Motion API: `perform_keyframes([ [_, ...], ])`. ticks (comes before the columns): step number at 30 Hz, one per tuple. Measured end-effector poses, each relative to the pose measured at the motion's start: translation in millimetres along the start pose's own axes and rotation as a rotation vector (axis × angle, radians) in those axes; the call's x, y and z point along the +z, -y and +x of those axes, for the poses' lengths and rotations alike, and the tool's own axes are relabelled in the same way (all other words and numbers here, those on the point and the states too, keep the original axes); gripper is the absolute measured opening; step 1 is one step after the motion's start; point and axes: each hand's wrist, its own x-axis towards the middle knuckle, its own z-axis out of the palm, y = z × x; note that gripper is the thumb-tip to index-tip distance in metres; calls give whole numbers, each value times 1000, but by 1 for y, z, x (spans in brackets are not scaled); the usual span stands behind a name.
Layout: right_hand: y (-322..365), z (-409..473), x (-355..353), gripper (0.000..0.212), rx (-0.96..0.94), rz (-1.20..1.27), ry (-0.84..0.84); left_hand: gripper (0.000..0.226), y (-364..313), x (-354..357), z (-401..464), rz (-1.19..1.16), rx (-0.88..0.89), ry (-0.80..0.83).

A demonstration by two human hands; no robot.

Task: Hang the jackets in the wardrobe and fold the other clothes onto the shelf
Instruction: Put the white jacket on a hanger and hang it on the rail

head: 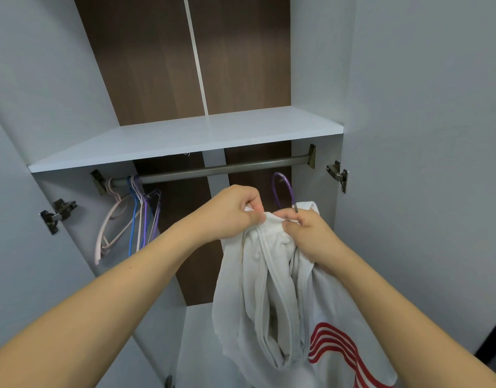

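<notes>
A white jacket (272, 298) with red stripes hangs down in front of the open wardrobe, its collar bunched at the top. My left hand (235, 211) grips the collar on the left. My right hand (305, 231) pinches the collar on the right, at the base of a purple hanger hook (281, 189) that sticks up out of the jacket. The hook is below the metal rail (213, 170) and not over it. The rest of that hanger is hidden inside the jacket. The white shelf (185, 138) above the rail is bare.
Several empty hangers (134, 217), pink, blue and purple, hang bunched at the rail's left end. Both wardrobe doors stand open, with hinges (337, 175) at each side. A brown back panel shows behind the rail and shelf.
</notes>
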Motion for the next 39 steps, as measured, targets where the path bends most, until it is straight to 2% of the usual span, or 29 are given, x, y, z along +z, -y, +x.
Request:
perform_keyframes([
  [6,-2,-1,3,5,-2,-43,-31,9,-6,2,-5,-39,-40,48],
  [7,-3,-1,2,7,-3,-40,-38,11,-4,1,-6,-63,-63,69],
  [10,-9,-4,-4,31,1,12,-58,18,6,-3,-12,-139,-139,103],
  [14,-15,-8,-8,44,-4,-9,-45,24,23,-4,-21,-155,-93,38],
  [18,-19,-8,-6,43,-15,-35,-78,35,39,8,-27,-415,-53,-74],
  [23,-24,-3,-2,24,84,-3,-116,30,55,33,-28,-986,-170,-31],
  [26,-25,-4,-4,23,69,60,-104,25,57,43,-23,-1135,-259,-123],
  [28,-25,-7,-6,23,52,194,-85,24,54,47,-18,-1212,-270,-147],
  [30,-23,-10,-10,20,60,283,-53,25,50,48,-15,-1221,-267,-146],
  [32,-20,-11,-15,19,76,258,18,26,46,48,-12,-1158,-260,-118],
  [37,-20,-7,-20,44,155,310,174,24,33,43,-5,-1051,-214,-26],
  [39,-20,-6,-21,45,123,283,215,25,25,40,-2,-976,-209,-28],
])
